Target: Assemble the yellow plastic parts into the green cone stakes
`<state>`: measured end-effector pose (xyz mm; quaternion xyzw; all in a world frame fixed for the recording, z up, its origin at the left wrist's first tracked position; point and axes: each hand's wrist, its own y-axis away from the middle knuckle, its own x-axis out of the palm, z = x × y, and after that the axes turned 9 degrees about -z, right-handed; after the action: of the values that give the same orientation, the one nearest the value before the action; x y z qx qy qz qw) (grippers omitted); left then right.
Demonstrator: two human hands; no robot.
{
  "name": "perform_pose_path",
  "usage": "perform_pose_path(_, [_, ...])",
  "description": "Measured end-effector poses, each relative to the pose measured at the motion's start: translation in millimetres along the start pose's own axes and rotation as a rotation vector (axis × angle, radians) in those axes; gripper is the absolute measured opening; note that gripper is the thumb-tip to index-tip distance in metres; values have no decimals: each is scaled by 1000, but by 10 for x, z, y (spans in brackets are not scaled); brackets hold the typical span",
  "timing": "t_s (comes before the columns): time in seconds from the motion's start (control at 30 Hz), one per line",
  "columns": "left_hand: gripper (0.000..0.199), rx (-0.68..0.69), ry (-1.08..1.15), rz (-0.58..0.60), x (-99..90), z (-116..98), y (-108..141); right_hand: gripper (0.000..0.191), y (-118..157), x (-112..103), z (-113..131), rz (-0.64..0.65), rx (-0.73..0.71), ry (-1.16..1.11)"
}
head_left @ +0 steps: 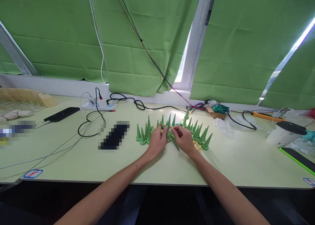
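Several green cones (142,137) stand upright on the pale table, in groups to the left of, behind and to the right of my hands. My left hand (157,139) has its fingers closed round a green cone (162,125) that tilts up to the left. Close beside it, my right hand (181,138) is pinched; what lies between its fingertips is too small to make out. Another green cone (175,143) slants down to the right between my hands. Small yellowish pieces (197,145) lie among the cones at the right.
A blurred dark object (114,136) and a black phone (62,114) lie at the left, near cables and a power strip (110,107). At the right are plastic bags (225,126), a small cardboard box (215,113) and a black-lidded white cup (285,134).
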<state>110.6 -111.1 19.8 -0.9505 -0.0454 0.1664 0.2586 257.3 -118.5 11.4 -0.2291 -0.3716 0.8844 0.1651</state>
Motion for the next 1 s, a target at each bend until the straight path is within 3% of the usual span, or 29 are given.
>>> perform_pose_path(0.23, [28,53,-34,-34,-8,-29,-1,27,2,7,-2,47,-28,20])
perform_pose_path(1.0, [25,69,-17,38,-22,-27,12,26,21,38,-31,58,-58,58])
